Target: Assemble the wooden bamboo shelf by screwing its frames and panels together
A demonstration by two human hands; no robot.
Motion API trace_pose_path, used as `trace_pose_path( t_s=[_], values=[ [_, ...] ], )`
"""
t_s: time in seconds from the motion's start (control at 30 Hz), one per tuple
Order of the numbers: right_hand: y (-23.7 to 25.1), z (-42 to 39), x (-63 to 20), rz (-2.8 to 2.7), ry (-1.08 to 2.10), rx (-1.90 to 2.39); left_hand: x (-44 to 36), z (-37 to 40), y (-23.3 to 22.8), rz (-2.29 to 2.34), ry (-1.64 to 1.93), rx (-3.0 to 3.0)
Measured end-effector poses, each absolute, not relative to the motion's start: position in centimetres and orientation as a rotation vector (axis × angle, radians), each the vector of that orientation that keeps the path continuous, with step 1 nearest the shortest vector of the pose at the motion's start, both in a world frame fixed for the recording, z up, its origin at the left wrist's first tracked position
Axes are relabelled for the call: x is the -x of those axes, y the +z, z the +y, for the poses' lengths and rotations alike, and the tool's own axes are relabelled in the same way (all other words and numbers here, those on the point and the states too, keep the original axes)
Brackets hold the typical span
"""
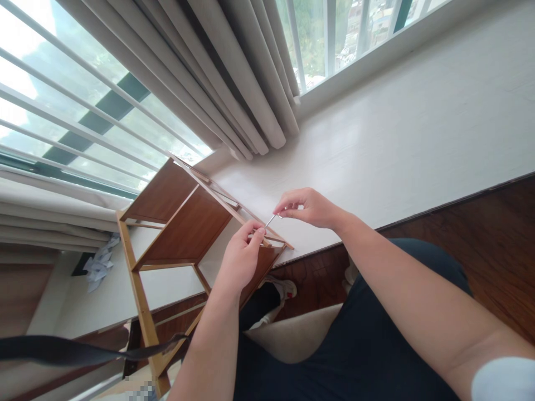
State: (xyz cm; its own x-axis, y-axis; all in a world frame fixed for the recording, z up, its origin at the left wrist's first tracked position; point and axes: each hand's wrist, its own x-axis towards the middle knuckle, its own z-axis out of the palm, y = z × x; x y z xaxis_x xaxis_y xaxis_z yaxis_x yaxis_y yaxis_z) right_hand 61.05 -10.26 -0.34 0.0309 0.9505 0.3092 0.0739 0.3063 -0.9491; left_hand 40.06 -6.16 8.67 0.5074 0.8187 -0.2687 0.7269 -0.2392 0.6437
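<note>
The wooden shelf unit [184,231] lies tilted from the centre to the lower left of the frame, against a pale ledge [388,145]; its slim rails and thin brown panels suggest something stiff and fairly light, but long and awkward to balance, best held by a rail rather than a panel. Near the centre, the right hand [307,209] pinches a thin, bent metal tool [271,220], probably a hex key, between nearly closed fingertips. The left hand [244,253] is curled at the tool's lower end, thumb near forefinger, beside the rails; whether it grips the tool, the wood or both, I cannot tell. The tool looks rigid, very light and likely slippery, so the bent upper end should give the surest hold and turning leverage.
</note>
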Motion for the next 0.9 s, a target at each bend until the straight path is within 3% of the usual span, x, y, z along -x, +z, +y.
trace_pose_path(
  t_s=[0.9],
  values=[
    [-0.9, -9.3, -58.7, -1.097, 1.108, 0.971, -39.9, -6.5, 8.4, 1.254, 0.157, -2.047]
  ],
)
